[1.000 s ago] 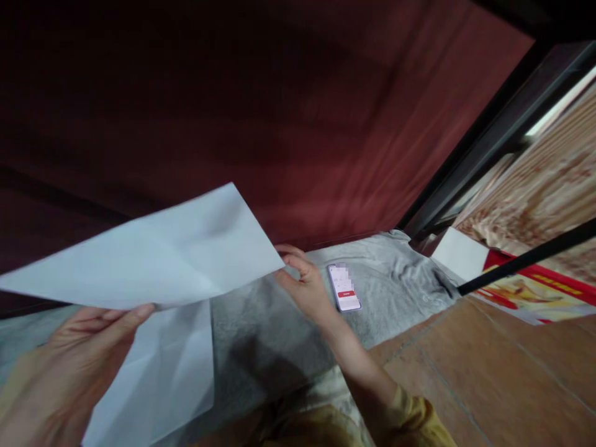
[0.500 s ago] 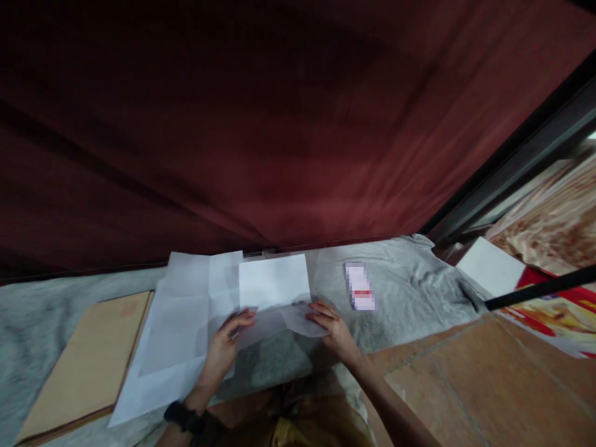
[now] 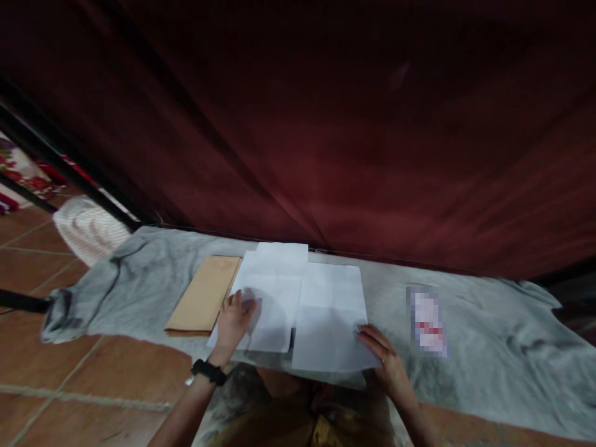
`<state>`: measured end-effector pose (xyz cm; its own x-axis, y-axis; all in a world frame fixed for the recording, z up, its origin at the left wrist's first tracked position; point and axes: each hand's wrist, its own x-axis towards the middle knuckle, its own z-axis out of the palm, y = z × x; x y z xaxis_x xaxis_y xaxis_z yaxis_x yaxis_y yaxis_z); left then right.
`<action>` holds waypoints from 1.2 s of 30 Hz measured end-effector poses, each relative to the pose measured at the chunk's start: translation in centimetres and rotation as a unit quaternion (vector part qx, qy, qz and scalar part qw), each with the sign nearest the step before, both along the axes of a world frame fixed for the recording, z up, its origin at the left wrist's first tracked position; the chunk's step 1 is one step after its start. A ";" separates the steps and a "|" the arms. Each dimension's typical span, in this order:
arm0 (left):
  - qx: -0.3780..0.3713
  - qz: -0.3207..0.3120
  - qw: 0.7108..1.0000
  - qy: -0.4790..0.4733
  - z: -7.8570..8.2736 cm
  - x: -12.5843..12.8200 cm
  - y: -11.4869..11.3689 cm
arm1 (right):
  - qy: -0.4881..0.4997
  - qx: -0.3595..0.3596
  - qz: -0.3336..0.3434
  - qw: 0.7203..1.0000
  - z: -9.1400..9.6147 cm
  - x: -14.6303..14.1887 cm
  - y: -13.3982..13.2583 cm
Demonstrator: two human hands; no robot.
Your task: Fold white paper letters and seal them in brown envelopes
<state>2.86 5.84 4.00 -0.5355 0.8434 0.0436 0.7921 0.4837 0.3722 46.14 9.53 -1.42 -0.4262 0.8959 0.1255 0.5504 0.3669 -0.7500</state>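
Observation:
Two white sheets of paper lie on a grey cloth (image 3: 488, 347) spread over the floor. My left hand (image 3: 235, 323) rests flat, fingers out, on the left sheet (image 3: 274, 292). My right hand (image 3: 386, 357) touches the lower right corner of the right sheet (image 3: 330, 316), which shows fold creases; its fingers are extended on the paper. A black watch sits on my left wrist (image 3: 209, 371).
A tan envelope (image 3: 205, 295) lies left of the papers. A phone (image 3: 428, 320) with a lit screen lies on the cloth to the right. A dark red curtain (image 3: 326, 124) hangs behind. Terracotta floor tiles (image 3: 69, 385) and a white striped cloth (image 3: 88, 230) are at left.
The sheet held up in the air a second ago now lies unfolded flat on the cloth. Both hands have come down onto the papers. The view has swung left.

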 end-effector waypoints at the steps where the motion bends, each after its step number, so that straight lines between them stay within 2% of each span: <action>1: -0.024 0.010 1.000 0.016 0.0 -0.4 -0.1 | 0.007 -0.002 -0.014 1.000 -0.2 0.1 -0.2; 5: -0.070 0.052 0.996 0.034 -0.3 -0.3 0.2 | 0.028 -0.012 -0.055 0.998 -0.8 0.3 -0.9; 8: -0.063 0.070 0.995 -0.041 -0.6 -0.4 0.8 | 0.043 -0.006 -0.061 0.997 -1.3 0.5 -1.1; 11: -0.054 0.051 0.992 -0.098 -0.6 -1.9 0.6 | 0.056 0.014 -0.067 0.996 -1.8 1.1 -1.1; 16: -0.049 0.023 0.990 -0.134 0.1 -5.3 -2.5 | 0.041 0.043 -0.070 0.996 -2.0 1.5 -1.3; 19: -0.025 0.021 0.993 -0.114 0.2 -6.2 -4.4 | 0.019 0.052 -0.062 0.997 -2.0 1.1 -1.4; 22: -0.020 0.044 0.993 -0.105 0.0 -5.9 -4.9 | 0.002 0.061 -0.054 0.997 -2.1 0.7 -1.3; 27: -0.036 0.081 0.993 -0.077 0.0 -4.5 -3.9 | 0.006 0.072 -0.042 0.996 -2.0 0.7 -1.0; 36: -0.109 0.080 0.990 0.025 1.6 -2.1 -4.1 | 0.036 0.068 -0.020 0.997 -1.5 -0.7 0.3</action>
